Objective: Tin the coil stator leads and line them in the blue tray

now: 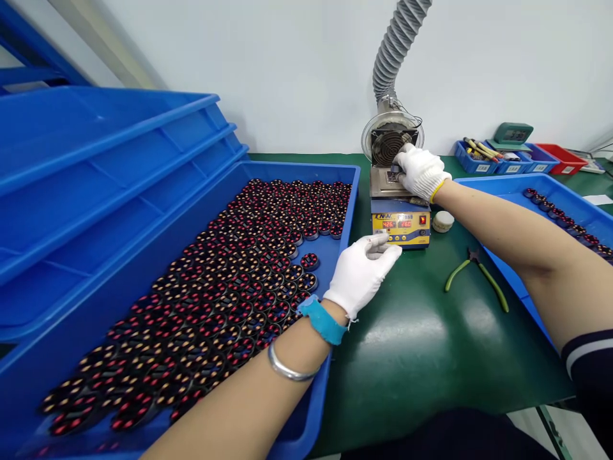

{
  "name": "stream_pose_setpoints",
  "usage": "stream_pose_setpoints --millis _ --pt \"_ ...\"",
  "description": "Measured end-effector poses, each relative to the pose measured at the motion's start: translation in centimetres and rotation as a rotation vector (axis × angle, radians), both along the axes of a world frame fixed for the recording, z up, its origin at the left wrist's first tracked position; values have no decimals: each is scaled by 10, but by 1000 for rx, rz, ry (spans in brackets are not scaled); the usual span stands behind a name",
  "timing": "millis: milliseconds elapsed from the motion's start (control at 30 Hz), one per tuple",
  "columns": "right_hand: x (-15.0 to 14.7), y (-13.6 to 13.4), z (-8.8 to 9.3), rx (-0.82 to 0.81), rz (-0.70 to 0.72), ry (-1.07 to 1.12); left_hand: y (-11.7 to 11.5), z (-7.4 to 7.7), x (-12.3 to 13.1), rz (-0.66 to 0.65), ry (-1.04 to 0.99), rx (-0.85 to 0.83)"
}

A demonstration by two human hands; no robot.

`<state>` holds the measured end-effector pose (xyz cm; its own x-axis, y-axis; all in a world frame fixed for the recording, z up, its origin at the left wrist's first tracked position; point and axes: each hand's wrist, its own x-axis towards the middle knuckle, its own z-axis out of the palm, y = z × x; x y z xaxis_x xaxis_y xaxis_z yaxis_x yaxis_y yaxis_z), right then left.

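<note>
My right hand [421, 171], in a white glove, is closed over a small dark part that it presses onto the metal top of a solder pot [401, 220] with red digit displays. My left hand [360, 271], also gloved in white, hovers just in front of the pot's yellow front panel with fingers curled together; whether it holds anything is unclear. A blue strap sits on my left wrist. To the left lies a large blue tray [342, 211] filled with several small round black, red and copper wound parts [230, 287].
Stacked blue trays [96, 166] stand at the far left. A fume duct with a small fan [391, 142] rises behind the pot. Green-handled cutters [476, 275] and a small white tin [442, 221] lie on the green mat. Another blue tray [565, 204] with parts is on the right, small bins behind.
</note>
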<state>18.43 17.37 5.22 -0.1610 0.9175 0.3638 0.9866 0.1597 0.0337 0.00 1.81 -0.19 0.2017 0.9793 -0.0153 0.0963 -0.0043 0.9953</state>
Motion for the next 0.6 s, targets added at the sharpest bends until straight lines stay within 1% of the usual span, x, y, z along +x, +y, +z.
stream_pose_setpoints --millis 67,133,200,267,367,433,533,600 --pt "0 -4 5 20 -13 34 0 -1 0 1 1 16" --pt "0 -13 11 57 -30 129 1 -1 -1 13 -8 26" --pt "-4 -30 16 65 -26 294 1 -1 -1 39 -48 19" --pt "-12 -51 17 -5 -1 485 1 0 0 74 -131 2" --pt "-29 -85 4 -198 62 719 3 -1 2 107 -277 -3" --pt "-39 -104 -8 -270 146 804 6 -3 2 124 -353 20" --pt "-46 -121 -19 -275 302 802 9 -5 0 184 -425 33" --pt "-41 -124 -17 -307 372 735 9 -5 -1 212 -428 27"
